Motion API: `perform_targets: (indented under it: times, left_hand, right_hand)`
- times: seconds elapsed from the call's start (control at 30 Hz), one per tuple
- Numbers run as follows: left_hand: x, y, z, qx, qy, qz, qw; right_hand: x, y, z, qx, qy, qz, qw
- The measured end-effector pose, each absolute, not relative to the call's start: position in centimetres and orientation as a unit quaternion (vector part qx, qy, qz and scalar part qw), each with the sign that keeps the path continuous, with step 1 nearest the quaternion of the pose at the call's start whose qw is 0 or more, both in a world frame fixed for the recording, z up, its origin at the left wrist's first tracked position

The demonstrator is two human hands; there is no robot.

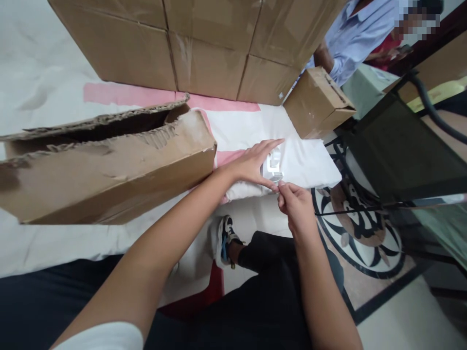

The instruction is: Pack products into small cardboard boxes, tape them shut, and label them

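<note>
A small clear plastic packet (274,165) with a white and silvery piece inside lies on the white cloth, near the front edge of the low table. My left hand (251,163) spans it from the left, thumb at its near edge and fingers along its far side. My right hand (296,200) is closed in a pinch at the packet's near corner, right by my left thumb. What exactly sits between those fingertips is too small to make out. Part of the packet is hidden behind my left hand.
An opened cardboard box (146,170) with torn flaps stands to the left. Stacked brown cartons (209,63) rise behind, and a smaller carton (314,107) sits at the back right. A dark chair (386,146) is on the right. A person in a light blue shirt (359,36) is beyond.
</note>
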State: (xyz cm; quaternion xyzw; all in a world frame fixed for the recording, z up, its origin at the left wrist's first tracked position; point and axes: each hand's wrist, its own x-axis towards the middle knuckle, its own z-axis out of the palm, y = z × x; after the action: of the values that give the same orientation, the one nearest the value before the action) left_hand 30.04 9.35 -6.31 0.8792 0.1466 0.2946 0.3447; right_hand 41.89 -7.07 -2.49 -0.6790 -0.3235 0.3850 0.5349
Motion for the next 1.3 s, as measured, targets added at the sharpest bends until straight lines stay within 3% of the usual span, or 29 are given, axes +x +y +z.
perform_targets:
  times: [0.23, 0.57, 0.7, 0.87, 0.97, 1.3]
  left_hand:
    - [30.0, 9.1, -6.6, 0.908, 0.148, 0.279, 0.274]
    - [30.0, 8.8, -6.7, 0.903, 0.168, 0.285, 0.272]
    - [30.0, 8.8, -6.6, 0.906, 0.180, 0.270, 0.271]
    - [29.9, 8.7, -6.2, 0.908, 0.195, 0.249, 0.273]
    - [29.9, 8.7, -6.1, 0.911, 0.192, 0.245, 0.272]
    - [29.7, 8.7, -6.0, 0.903, 0.189, 0.234, 0.306]
  right_hand:
    - [43.3, -7.0, 0.1, -0.686, -0.338, 0.386, 0.515]
    - [42.7, -6.5, 2.7, -0.684, -0.386, 0.365, 0.500]
    - [42.2, -7.2, -0.9, -0.700, -0.383, 0.330, 0.505]
    - [39.9, -9.9, -9.0, -0.716, -0.372, 0.424, 0.412]
    - [39.3, -10.9, -10.4, -0.716, -0.361, 0.439, 0.405]
    - [37.9, -9.0, -3.5, -0.660, -0.405, 0.410, 0.482]
